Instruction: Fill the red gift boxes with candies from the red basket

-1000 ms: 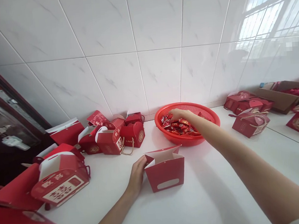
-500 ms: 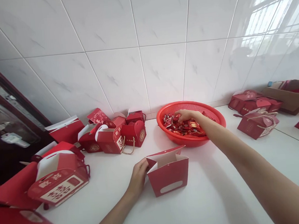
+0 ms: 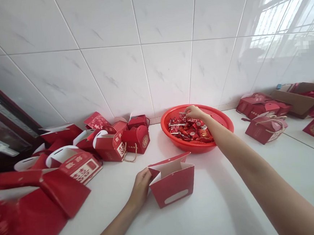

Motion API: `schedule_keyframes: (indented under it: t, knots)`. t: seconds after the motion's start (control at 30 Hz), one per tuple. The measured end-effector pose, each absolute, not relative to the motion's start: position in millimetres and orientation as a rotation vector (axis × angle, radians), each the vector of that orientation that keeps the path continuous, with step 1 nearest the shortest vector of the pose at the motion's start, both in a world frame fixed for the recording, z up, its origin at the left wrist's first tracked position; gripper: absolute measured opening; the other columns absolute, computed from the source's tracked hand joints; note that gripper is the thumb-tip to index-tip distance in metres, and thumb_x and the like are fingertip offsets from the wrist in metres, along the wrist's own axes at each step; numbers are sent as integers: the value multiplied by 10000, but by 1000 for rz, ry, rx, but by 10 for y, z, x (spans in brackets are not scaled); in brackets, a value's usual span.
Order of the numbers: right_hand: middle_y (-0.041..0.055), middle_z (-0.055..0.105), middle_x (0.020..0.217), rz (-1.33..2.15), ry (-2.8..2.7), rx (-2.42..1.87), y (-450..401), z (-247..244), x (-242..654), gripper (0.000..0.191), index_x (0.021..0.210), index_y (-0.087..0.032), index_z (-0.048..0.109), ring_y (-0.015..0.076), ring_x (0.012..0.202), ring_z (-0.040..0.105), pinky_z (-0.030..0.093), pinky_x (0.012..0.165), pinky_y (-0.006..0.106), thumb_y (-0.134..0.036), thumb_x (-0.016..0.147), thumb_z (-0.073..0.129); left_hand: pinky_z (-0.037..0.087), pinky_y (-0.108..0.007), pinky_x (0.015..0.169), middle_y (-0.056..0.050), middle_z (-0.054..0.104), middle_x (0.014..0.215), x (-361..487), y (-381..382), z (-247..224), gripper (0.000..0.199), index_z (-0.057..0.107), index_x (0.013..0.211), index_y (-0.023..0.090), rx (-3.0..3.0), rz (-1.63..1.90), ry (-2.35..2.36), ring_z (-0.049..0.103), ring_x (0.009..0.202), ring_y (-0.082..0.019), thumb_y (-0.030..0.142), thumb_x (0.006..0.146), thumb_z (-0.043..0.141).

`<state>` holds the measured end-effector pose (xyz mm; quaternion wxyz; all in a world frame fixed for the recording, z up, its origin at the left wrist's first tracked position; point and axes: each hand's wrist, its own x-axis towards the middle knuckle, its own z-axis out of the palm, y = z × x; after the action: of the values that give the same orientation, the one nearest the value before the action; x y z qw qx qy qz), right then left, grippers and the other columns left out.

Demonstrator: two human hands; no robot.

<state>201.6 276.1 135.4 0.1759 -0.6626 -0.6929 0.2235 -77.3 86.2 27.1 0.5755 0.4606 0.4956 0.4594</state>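
A red paper gift box (image 3: 176, 186) stands open at the top on the white table, its white inside showing. My left hand (image 3: 141, 185) grips its left side, the fingers partly hidden behind the card. Further back is a red plastic basket (image 3: 185, 148) with several red-wrapped candies (image 3: 193, 133) in it. Over the basket's far part, my right hand (image 3: 194, 112) has its fingers pinched on a wrapped candy (image 3: 183, 113), of which only a small end shows.
Several red gift boxes, some open-topped, crowd the left of the table, among them a lettered box (image 3: 80, 167). At right stand a corded gift box (image 3: 266, 127), more red boxes and a brown cardboard carton (image 3: 294, 101). A tiled wall (image 3: 166, 69) rises behind the basket.
My right hand has lifted slightly from among the candies, with a wrapper end now showing at its fingers. My left hand keeps its grip on the box. The view has shifted slightly.
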Motion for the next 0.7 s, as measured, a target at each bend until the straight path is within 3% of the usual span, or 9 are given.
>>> schedule_keyframes:
  t: [0.1,0.23,0.37,0.47,0.57,0.7]
  knots:
    - [98,694,1003,569,-1951,-1949,2766,1312,2010,364,1130,-165,581,189,777,621,453,629,267,-348,837,695,461,-299,634,-68,773,818,-764,863,268,268,693,724,177,1084,1076,1143,682,808,-278,444,733,690]
    - [167,655,1211,492,-1997,-2027,2742,1304,1998,509,1275,-161,513,248,927,646,485,690,295,-406,862,683,443,-290,588,-67,777,787,-761,864,255,299,714,738,176,1109,1079,1149,678,744,-269,474,736,695]
    - [138,709,1001,539,-2170,-2035,2723,1351,1955,348,1082,-153,638,252,864,654,477,671,303,-423,864,674,440,-283,575,-65,771,780,-770,864,247,292,713,715,170,1110,1079,1137,651,691,-237,461,740,696]
    - [101,714,856,642,-2329,-2019,2718,1390,1905,333,900,-172,684,236,783,659,482,659,309,-492,818,722,439,-279,569,-76,774,832,-772,858,254,298,716,721,164,1102,1068,1122,638,677,-220,459,749,686]
    - [98,718,852,697,-2446,-2057,2723,1403,1832,370,826,-177,692,260,775,671,505,679,352,-528,751,784,446,-279,576,-85,772,867,-770,852,265,295,725,737,161,1099,1061,1115,654,733,-238,452,751,685]
    - [99,729,967,686,-2544,-2097,2734,1383,1729,379,862,-199,716,313,893,685,538,742,405,-511,689,844,455,-282,595,-88,766,869,-769,854,264,300,731,746,160,1118,1060,1115,663,822,-270,455,756,681]
